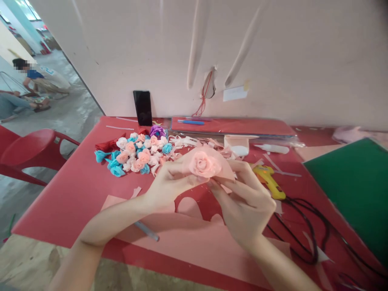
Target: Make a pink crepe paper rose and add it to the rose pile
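Between my two hands, above the red table, is a pink paper rose (201,163) with a wide, loose petal flaring out on its right side. My left hand (169,182) grips the flower from the left, its thumb under the bloom. My right hand (245,198) pinches the rose's base and the petal's edge from the right. Below lie a pink paper sheet (188,234) and a cut pink petal piece (189,208). A grey stick-like tool (147,231) rests on the sheet beside my left forearm.
Paper flowers in pink, white, blue and purple (142,151) are heaped at the back left. A phone (143,108) leans on the wall. A yellow glue gun (269,182) with a black cord (312,226) lies right, near a green sheet (351,190). A red chair (33,149) stands left; people sit beyond.
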Demonstrator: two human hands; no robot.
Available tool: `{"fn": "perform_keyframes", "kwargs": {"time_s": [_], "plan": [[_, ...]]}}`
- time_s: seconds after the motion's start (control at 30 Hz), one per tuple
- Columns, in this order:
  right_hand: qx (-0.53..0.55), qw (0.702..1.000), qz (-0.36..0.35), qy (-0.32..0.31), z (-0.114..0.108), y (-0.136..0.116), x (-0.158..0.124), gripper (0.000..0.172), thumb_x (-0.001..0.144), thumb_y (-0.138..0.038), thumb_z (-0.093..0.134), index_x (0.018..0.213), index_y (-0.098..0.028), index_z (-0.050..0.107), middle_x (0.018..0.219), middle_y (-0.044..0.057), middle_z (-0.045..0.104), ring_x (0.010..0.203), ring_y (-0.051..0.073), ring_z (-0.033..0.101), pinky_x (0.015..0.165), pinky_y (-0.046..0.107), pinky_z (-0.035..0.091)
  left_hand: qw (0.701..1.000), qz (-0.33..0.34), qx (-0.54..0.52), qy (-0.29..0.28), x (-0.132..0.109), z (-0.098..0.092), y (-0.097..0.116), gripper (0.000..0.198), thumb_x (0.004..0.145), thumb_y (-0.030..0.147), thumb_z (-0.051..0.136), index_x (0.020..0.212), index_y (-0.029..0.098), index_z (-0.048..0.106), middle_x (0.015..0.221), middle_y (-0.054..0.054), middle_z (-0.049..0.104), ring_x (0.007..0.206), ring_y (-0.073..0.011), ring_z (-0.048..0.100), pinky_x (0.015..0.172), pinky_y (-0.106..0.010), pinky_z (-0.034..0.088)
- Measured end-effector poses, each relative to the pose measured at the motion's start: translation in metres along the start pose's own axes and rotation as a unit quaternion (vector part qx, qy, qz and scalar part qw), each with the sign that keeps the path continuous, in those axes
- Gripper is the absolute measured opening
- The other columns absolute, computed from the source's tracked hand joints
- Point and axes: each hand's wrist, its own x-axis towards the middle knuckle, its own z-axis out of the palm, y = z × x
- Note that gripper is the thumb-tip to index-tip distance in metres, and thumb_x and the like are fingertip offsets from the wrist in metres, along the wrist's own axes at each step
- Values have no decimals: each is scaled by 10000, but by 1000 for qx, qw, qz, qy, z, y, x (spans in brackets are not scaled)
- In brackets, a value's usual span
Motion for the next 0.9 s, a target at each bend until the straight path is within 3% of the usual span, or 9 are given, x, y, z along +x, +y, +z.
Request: {"fn": "perform_keyframes", "kwargs": {"time_s": [0.13,0.27,0.4,0.5,0.6,0.9], "plan": [[-13,1000,-1,11,1,-1,0,150,774,-72,620,739,-218,627,799,7,573,701,144,524,584,308,432,1000,11,9,12,-2,2,-3,183,761,166,656,772,323,748,793,36,700,815,-114,608,770,-222,497],[-15,1000,9,24,4,2,1,141,766,-96,641,715,-218,593,813,11,566,722,152,530,621,323,443,999,21,21,12,-3,1,-4,117,786,249,648,800,302,751,846,10,707,878,-143,606,786,-245,505],[58,994,49,78,7,6,2,276,686,-139,727,889,-229,562,938,60,548,903,231,542,775,424,447,1000,7,-17,5,-4,0,-5,94,777,307,659,756,327,748,721,36,693,704,-106,602,670,-220,509],[72,994,66,45,7,3,2,318,729,-141,680,1003,-228,543,949,76,570,908,241,550,755,424,457,999,-11,-37,15,-5,1,-4,59,739,341,692,715,330,745,691,48,686,673,-104,598,695,-241,518],[16,1000,5,10,4,-2,1,189,776,-92,610,896,-231,566,797,34,607,741,194,562,660,366,464,998,-36,-41,43,-6,5,-4,119,685,407,723,673,291,745,693,29,690,677,-128,600,711,-278,523],[-143,977,-157,33,3,-4,3,212,710,-4,617,796,-196,588,588,32,632,569,190,559,544,351,446,982,-62,-138,109,-10,18,-9,108,654,377,757,646,271,735,704,40,710,686,-105,622,728,-244,516]]}}
